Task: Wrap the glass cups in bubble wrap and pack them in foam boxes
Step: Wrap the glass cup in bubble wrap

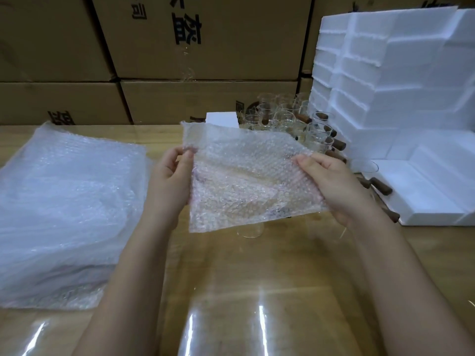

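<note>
I hold one sheet of bubble wrap (244, 176) up over the table's middle. My left hand (169, 178) pinches its left edge between thumb and fingers. My right hand (331, 181) grips its right edge, fingers curled round it. Under the sheet's lower edge the base of a clear glass cup (250, 230) shows on the table; the rest of it is hidden by the wrap. Several glass cups with brown wooden handles (290, 119) stand clustered at the back, right of centre. White foam boxes (385, 80) are stacked at the right.
A thick stack of bubble wrap sheets (64, 201) lies at the left. An open foam box (421, 191) sits at the right edge. Brown cardboard cartons (180, 47) form a wall behind the glossy wooden table (257, 291). A small white foam piece (221, 118) stands at the back.
</note>
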Tool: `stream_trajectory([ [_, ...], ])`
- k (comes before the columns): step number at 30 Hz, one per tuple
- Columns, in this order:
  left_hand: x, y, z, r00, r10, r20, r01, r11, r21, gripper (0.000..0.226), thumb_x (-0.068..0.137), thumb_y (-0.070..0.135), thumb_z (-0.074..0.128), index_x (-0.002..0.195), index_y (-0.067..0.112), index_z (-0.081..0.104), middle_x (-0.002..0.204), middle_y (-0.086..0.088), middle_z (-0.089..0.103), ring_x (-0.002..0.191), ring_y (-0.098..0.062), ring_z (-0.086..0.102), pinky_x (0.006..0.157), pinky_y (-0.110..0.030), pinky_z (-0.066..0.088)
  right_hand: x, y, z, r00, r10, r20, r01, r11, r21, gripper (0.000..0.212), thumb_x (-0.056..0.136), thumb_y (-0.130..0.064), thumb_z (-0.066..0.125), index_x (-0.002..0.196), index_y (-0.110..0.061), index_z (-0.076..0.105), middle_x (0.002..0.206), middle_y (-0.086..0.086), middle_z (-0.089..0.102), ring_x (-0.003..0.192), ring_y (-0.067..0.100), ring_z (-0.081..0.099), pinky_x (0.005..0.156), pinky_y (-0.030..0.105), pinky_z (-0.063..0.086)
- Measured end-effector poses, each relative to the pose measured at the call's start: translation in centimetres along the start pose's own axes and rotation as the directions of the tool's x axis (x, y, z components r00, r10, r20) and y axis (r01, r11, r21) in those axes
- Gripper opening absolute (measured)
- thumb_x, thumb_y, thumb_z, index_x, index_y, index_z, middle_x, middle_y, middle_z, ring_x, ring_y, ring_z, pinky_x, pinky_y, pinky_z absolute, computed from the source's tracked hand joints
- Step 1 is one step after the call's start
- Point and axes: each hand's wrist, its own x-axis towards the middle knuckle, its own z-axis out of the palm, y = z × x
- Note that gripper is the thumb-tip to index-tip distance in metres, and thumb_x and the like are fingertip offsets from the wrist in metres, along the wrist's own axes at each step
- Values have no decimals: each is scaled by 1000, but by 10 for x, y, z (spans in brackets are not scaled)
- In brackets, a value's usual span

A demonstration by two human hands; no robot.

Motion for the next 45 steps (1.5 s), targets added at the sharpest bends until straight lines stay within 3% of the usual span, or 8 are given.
stream_trajectory([
  [5,6,-13,-8,984,-167,61,166,986,22,14,92,41,59,97,29,64,66,10,60,45,-1,47,42,-15,40,4,6,-2,998,49,-25,-51,994,-95,21,93,-35,57,93,-19,71,81,5,64,73,18,57,69,32,46],
  [10,10,-18,-16,936,-215,280,224,975,-3,51,62,43,78,107,30,58,67,19,66,65,1,65,52,-12,47,5,7,-5,997,67,-47,-69,997,-44,19,91,-27,62,92,-10,69,83,5,65,73,17,59,70,32,49],
  [18,4,-7,-5,998,-50,48,34,956,292,31,84,20,71,112,26,59,97,14,64,83,3,62,63,-17,48,1,-5,-5,972,-100,-213,106,994,20,9,85,-23,69,79,-25,63,65,-16,63,61,-2,57,65,18,46],
  [22,-10,21,10,968,5,249,-26,996,80,6,83,22,72,87,23,69,78,14,69,73,2,64,61,-13,51,-9,-20,9,916,-277,-290,233,957,-175,20,82,-34,72,75,-31,53,71,-19,63,67,-5,59,65,13,45],
  [26,-28,40,30,897,6,441,-2,1000,-10,30,72,45,77,94,28,64,84,18,69,83,-10,70,71,-27,58,-21,-30,32,882,-440,-167,326,828,-457,23,81,-31,70,82,-16,53,91,-4,62,81,7,59,67,20,48],
  [29,-37,41,42,911,-33,411,-11,994,105,45,68,62,66,98,28,61,94,11,69,87,-13,70,78,-39,58,-28,-32,45,837,-547,-1,464,712,-528,23,87,-21,66,78,-8,49,89,1,57,76,11,50,64,14,40],
  [36,-33,36,44,981,-1,193,-5,1000,31,14,93,15,55,82,15,64,69,7,69,68,-10,70,56,-21,53,-30,-26,51,872,-461,165,488,786,-379,18,92,-27,60,82,-14,53,99,-9,63,95,12,60,82,35,49],
  [45,-22,51,4,991,120,62,-132,952,276,20,89,18,63,90,33,51,67,5,66,55,-6,66,62,-35,54,-14,-17,25,889,-340,-305,231,911,-343,24,91,-29,59,70,-20,51,60,-10,52,52,-5,48,48,8,36],
])
